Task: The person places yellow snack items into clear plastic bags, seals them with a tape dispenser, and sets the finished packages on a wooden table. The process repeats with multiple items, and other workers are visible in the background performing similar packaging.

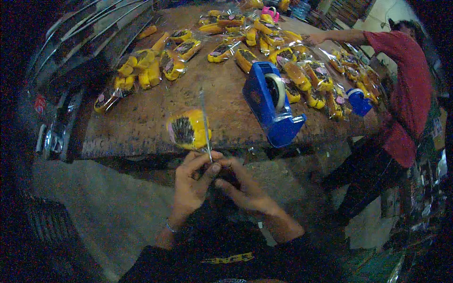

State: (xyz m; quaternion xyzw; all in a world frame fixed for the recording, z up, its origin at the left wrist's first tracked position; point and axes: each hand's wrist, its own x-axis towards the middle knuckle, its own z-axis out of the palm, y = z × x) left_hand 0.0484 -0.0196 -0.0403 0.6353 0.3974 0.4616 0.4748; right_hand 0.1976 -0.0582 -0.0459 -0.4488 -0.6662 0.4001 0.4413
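Note:
My left hand (193,182) pinches the near end of a clear plastic wrapper around a yellow brush-like item (199,127) with a dark, bristly face. The item is held just over the table's near edge. A thin pale strip (205,123) runs up from my fingertips, across the item's right side; whether it is the wrapper's fold or a separate piece, I cannot tell. My right hand (247,189) meets the left at the fingertips, its thumb apart from its index finger. What the right fingers grip is hidden. To the right stands a blue tape dispenser (260,102) with a roll of tape (279,92).
Several wrapped yellow items (173,65) lie on the worn wooden table (141,120), left, back and right. A smaller blue dispenser (359,102) and a pink one (270,13) stand farther off. On the right, a person in a red shirt (412,85) reaches across.

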